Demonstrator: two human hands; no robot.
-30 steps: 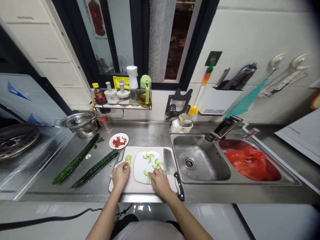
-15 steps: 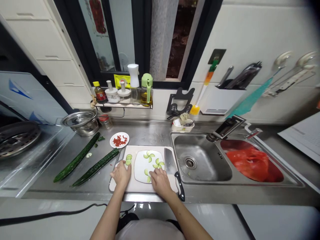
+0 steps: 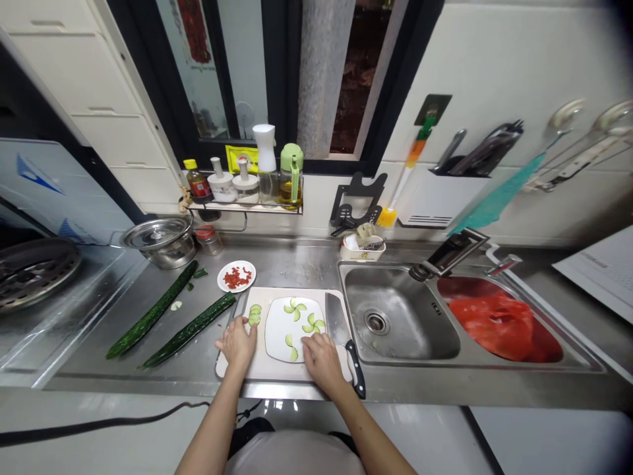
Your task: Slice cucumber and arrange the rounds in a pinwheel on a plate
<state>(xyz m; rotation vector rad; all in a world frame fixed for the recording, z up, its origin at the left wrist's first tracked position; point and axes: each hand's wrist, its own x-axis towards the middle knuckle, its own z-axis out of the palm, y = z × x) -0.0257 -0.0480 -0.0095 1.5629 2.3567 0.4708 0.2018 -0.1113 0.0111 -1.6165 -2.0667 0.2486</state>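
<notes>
A white plate (image 3: 277, 333) lies on a pale cutting board (image 3: 270, 369) and carries several cucumber slices (image 3: 295, 309) set in flower shapes. My left hand (image 3: 237, 344) rests on the board left of the plate, fingers curled, just below a short row of cucumber slices (image 3: 254, 315). My right hand (image 3: 321, 356) sits at the plate's lower right edge, fingers bent down; whether it pinches a slice is hidden. A cleaver (image 3: 343, 343) with a black handle lies on the board right of the plate.
Two long cucumbers (image 3: 148, 316) lie on the steel counter at left, beside a small dish of red chilli (image 3: 236, 276) and a steel pot (image 3: 161, 241). A double sink (image 3: 395, 316) is at right, its far basin holding a red bag (image 3: 494, 320). A condiment shelf (image 3: 242, 188) stands behind.
My right hand has drawn slightly back and right, off the plate's lower slices. The left hand has barely shifted.
</notes>
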